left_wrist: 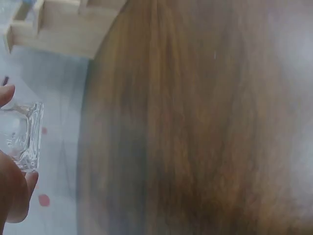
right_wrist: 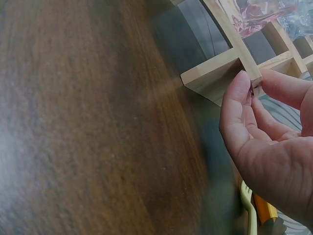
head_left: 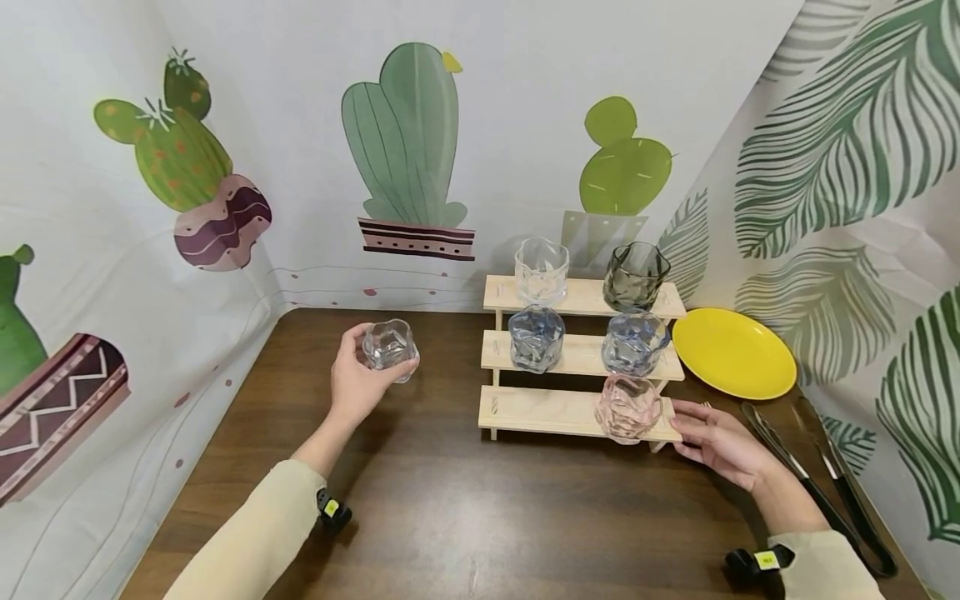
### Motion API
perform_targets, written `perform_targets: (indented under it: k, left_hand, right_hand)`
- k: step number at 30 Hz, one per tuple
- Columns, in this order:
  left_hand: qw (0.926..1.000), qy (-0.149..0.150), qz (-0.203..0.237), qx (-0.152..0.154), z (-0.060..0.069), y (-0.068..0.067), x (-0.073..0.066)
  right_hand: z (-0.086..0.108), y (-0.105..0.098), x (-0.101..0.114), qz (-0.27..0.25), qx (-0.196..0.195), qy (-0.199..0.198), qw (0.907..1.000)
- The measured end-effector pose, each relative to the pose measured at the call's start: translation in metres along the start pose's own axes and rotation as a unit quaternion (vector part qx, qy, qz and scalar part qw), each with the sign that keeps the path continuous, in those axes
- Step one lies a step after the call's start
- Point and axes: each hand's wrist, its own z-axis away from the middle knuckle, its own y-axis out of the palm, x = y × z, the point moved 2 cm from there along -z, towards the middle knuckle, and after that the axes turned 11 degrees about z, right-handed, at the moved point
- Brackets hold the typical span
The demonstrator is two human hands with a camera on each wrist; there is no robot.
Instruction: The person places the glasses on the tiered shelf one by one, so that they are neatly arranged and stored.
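Observation:
A clear faceted glass is held in my left hand, thumb on its near side, left of a three-step wooden stand. The left wrist view catches only part of this glass and some fingers. At the stand's right end, my right hand pinches the edge of the lowest step; the right wrist view shows thumb and fingers at the wood. A pink glass stands on that step's right side. Two blue glasses, left and right, occupy the middle step.
On the top step are another clear glass and a dark grey glass. A yellow plate and black-handled tongs lie right of the stand. A pale green fork shows below my right hand. Patterned cloth borders the brown table.

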Motion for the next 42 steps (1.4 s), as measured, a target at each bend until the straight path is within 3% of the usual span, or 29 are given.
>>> perform_targets:
  k: [7, 12, 20, 27, 35, 42]
  left_hand:
    - [0.9975, 0.0, 0.033, 0.062, 0.02, 0.007, -0.023]
    - [0.9946, 0.014, 0.029, 0.099, 0.034, 0.017, -0.037]
    - [0.9861, 0.018, 0.056, 0.155, 0.053, 0.04, -0.052]
    - [0.974, 0.012, 0.103, 0.201, 0.069, 0.066, -0.06]
    - [0.9624, -0.001, 0.138, 0.234, 0.085, 0.101, -0.067]
    - [0.9631, 0.008, 0.134, 0.233, 0.091, 0.125, -0.068]
  right_hand:
    - [0.0, 0.0, 0.0, 0.0, -0.002, 0.0, 1.0]
    - [0.0, 0.0, 0.0, -0.002, -0.002, 0.001, 1.0]
    - [0.0, 0.001, -0.001, -0.006, -0.003, 0.001, 1.0]
    - [0.001, 0.0, -0.001, -0.002, -0.004, 0.002, 1.0]
    - [0.001, 0.001, 0.0, -0.007, 0.0, -0.002, 1.0]
    - [0.001, 0.001, -0.001, -0.013, 0.007, -0.005, 0.9999]
